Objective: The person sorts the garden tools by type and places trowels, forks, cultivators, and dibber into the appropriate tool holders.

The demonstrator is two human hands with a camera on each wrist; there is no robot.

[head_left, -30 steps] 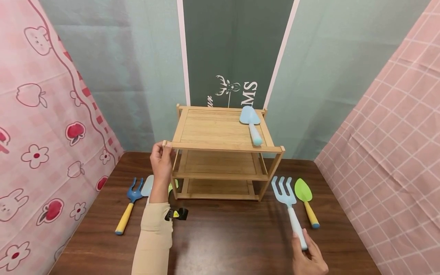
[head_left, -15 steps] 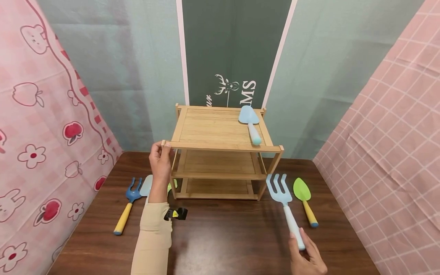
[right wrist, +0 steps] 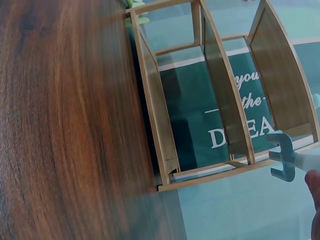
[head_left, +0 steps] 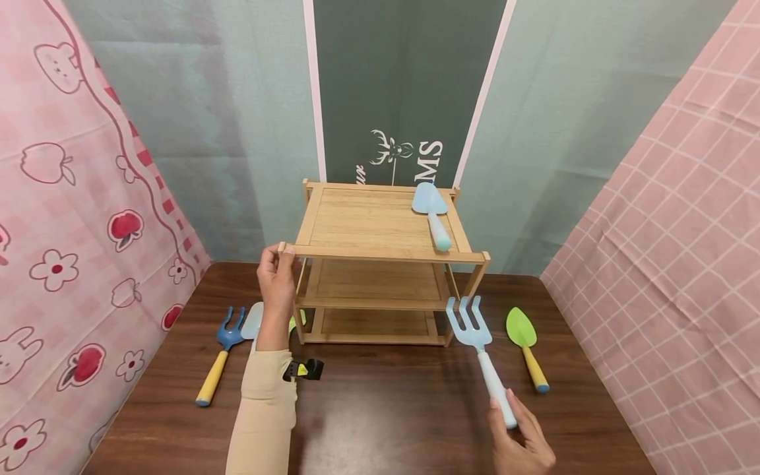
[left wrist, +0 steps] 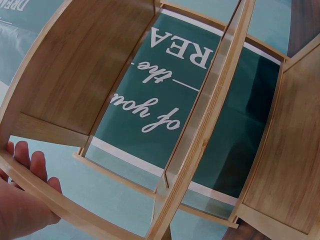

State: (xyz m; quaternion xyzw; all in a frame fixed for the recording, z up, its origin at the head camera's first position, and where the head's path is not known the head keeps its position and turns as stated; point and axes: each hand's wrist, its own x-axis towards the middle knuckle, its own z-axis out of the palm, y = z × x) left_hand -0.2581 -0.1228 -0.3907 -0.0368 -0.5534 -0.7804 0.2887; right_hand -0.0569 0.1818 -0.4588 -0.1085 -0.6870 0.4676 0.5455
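A beige sleeve (head_left: 264, 415) bears a black, yellow-marked device (head_left: 310, 369), apparently strapped on.

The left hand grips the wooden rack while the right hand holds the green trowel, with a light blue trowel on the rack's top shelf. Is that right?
Almost: in the head view, the right hand holds the light blue fork; the green trowel lies on the table. The rest is right.

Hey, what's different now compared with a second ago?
The right hand has carried the light-blue hand fork left, toward the wooden rack, its tines now overlapping the front right leg in the head view. Nothing was newly gripped or released. The left hand still holds the rack's top front left corner; the light-blue trowel on top and the green trowel on the table stayed put.
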